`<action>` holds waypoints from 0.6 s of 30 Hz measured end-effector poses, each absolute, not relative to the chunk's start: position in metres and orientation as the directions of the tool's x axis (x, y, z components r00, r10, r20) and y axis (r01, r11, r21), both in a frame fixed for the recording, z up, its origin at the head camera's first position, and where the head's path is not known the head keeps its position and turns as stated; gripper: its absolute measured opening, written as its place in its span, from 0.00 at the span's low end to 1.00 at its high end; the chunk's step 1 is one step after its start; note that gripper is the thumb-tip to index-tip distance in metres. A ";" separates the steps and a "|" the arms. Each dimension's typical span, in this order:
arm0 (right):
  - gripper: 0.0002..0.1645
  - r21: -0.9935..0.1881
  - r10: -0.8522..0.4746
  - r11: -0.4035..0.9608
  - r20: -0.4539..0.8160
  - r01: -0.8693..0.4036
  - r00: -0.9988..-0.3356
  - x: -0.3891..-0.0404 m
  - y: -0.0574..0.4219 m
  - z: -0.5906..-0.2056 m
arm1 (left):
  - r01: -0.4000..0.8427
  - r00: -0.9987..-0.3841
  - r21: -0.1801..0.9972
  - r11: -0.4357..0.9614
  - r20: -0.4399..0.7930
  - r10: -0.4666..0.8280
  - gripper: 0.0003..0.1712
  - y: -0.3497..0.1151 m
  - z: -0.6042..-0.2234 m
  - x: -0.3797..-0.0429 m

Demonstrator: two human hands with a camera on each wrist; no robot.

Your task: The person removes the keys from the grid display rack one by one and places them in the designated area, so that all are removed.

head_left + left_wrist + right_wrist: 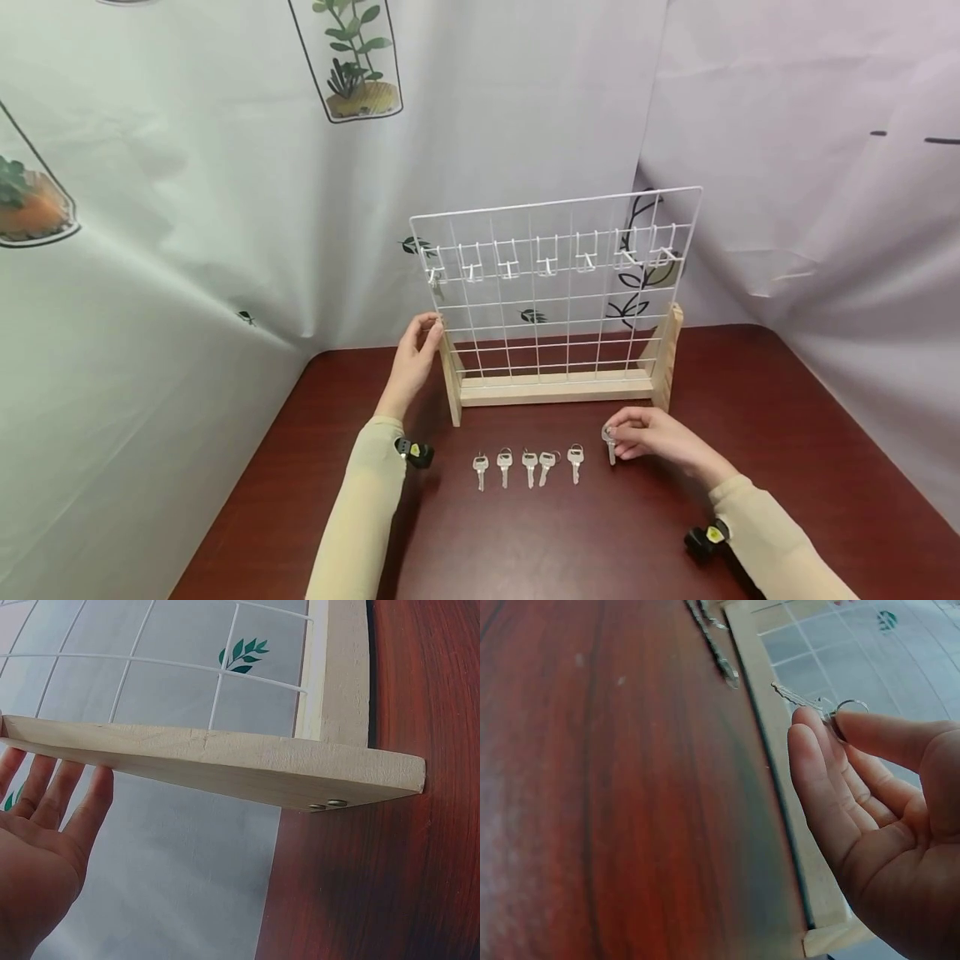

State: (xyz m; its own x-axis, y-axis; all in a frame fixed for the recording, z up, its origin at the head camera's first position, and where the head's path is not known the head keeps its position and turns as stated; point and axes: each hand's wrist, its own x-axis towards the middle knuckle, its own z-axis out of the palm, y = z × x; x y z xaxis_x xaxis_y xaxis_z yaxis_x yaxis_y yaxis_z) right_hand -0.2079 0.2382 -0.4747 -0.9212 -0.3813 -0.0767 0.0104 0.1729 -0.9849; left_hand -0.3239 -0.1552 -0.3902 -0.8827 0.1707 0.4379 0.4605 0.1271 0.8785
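Observation:
A white wire grid rack [555,325] on a wooden stand [555,389] stands upright at the table's back. My left hand [415,354] holds the stand's left post [225,754], with fingers [90,802] against its outer face; the thumb is mostly hidden in the left wrist view. Between thumb and fingers of my right hand [652,435] is a silver key [610,446], just in front of the stand's right end. Its blade and ring [853,705] stick out past the fingertips. Several silver keys [530,468] with rings lie in a row left of that hand.
A row of white hooks [547,267] runs along the grid's upper part. What looks like a key [437,283] hangs at the leftmost hook. Behind the dark red table [555,550] hangs a pale printed cloth [525,108].

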 end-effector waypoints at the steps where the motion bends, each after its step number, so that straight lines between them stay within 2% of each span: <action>1: 0.17 -0.984 -0.380 0.176 -0.084 0.017 -0.921 -0.208 0.237 -0.476 | 0.461 -0.883 0.878 0.132 0.438 0.171 0.20 -0.155 -0.390 -0.324; 11: 0.14 -0.968 -0.389 0.248 -0.128 0.030 -0.912 -0.211 0.234 -0.479 | 0.451 -0.889 0.881 0.145 0.428 0.166 0.20 -0.153 -0.387 -0.325; 18: 0.10 -0.951 -0.407 0.308 -0.122 -0.010 -0.905 -0.212 0.229 -0.479 | 0.439 -0.895 0.887 0.145 0.418 0.158 0.21 -0.154 -0.388 -0.323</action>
State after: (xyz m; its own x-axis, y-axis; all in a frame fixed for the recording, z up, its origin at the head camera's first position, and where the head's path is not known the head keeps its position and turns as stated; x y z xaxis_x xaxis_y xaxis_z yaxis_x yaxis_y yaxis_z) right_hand -0.2125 0.2286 -0.4792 -0.9053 -0.4068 -0.1225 -0.0096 0.3078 -0.9514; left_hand -0.3232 -0.1543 -0.3878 -0.8947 0.1584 0.4176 0.4394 0.1447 0.8866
